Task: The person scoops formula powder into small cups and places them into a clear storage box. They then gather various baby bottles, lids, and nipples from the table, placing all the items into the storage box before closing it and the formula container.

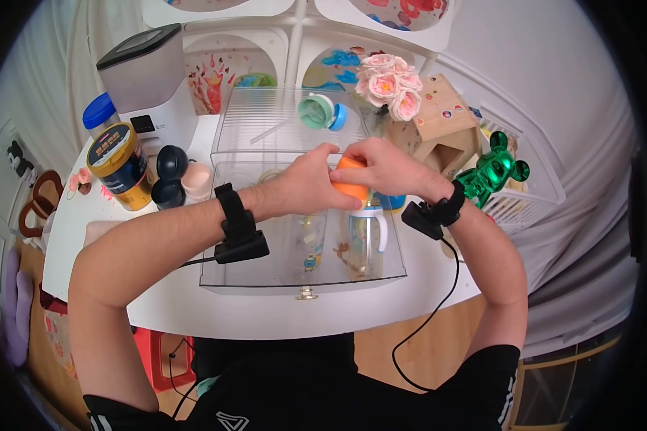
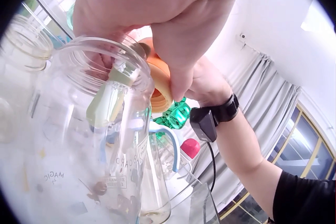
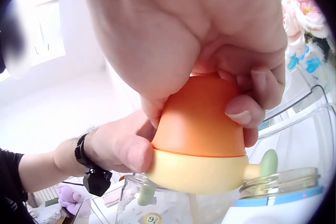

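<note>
Fingers [image 3: 245,111] of the right hand [image 1: 384,169] curl closely round an orange cap [image 3: 202,121]; the left hand [image 1: 305,179] grips its yellow collar [image 3: 197,173], thumb [image 3: 137,153] pressed to the side, other fingers partly hidden. The cap is above a clear container [image 1: 241,272], which stands near the front edge of the bench [image 1: 259,316].

Clear box [image 1: 248,270], tub [image 1: 119,169] on white table [image 1: 302,317]

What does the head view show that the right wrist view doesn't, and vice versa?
Head only: the shiny green round-eared figure and the yellow-and-navy round tub.
Right wrist only: a pale-green rounded knob beside the pale-yellow round collar.
Both: the orange dome-shaped cap in the right hand, the left hand, and pink flowers.
</note>
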A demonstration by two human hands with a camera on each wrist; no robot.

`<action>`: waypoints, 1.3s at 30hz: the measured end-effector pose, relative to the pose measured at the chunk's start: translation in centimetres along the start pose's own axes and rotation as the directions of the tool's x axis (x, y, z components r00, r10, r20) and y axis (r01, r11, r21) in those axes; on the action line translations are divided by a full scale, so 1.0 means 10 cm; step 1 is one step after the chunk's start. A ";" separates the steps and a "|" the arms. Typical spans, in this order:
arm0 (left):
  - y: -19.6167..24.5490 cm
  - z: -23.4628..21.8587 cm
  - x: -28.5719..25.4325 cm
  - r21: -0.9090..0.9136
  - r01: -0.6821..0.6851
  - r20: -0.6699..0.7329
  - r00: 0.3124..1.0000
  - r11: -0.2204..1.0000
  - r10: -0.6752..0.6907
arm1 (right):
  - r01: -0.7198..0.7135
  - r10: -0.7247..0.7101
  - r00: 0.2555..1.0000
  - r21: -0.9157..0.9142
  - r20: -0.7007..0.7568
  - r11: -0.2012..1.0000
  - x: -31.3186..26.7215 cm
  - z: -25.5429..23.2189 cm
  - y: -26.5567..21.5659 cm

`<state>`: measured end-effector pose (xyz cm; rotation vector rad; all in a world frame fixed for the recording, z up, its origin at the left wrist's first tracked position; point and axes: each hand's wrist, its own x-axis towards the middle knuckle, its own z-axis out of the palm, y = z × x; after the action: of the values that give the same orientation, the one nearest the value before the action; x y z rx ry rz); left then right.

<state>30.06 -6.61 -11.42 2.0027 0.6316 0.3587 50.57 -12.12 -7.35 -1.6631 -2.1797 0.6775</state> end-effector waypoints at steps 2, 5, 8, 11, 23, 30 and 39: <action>0.02 0.00 -0.01 -0.013 -0.015 0.010 1.000 1.000 0.015 | 0.007 -0.008 1.000 0.031 0.019 1.000 -0.03 -0.02 -0.01; -0.07 0.01 0.03 -0.063 -0.037 0.024 0.999 0.997 0.038 | 0.130 -0.125 0.990 0.092 -0.060 0.987 -0.07 -0.13 0.04; -0.19 0.09 0.01 -0.042 0.003 0.020 1.000 0.999 -0.002 | 0.137 -0.096 0.976 0.212 -0.194 0.968 -0.09 -0.39 0.05; -0.24 0.18 -0.02 0.006 -0.007 0.056 0.998 1.000 0.007 | 0.162 -0.097 0.930 0.160 -0.354 0.974 -0.09 -0.54 0.14; -0.28 0.31 0.19 0.339 -0.027 0.194 0.980 0.941 -0.042 | -0.151 0.044 0.892 -0.204 -0.450 0.967 -0.28 -0.21 0.58; -0.34 0.38 0.29 0.501 -0.064 0.320 0.940 0.863 -0.116 | -0.324 0.142 0.849 -0.289 -0.509 0.901 -0.49 -0.17 0.47; -0.04 0.33 0.06 0.639 -0.064 0.253 0.958 0.767 -0.131 | -0.438 0.226 0.828 -0.339 -0.514 0.833 -0.65 -0.05 0.63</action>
<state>32.09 -8.49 -13.43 2.6302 0.6589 -0.2174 57.72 -16.99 -10.14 -2.2046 -1.7835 -0.1732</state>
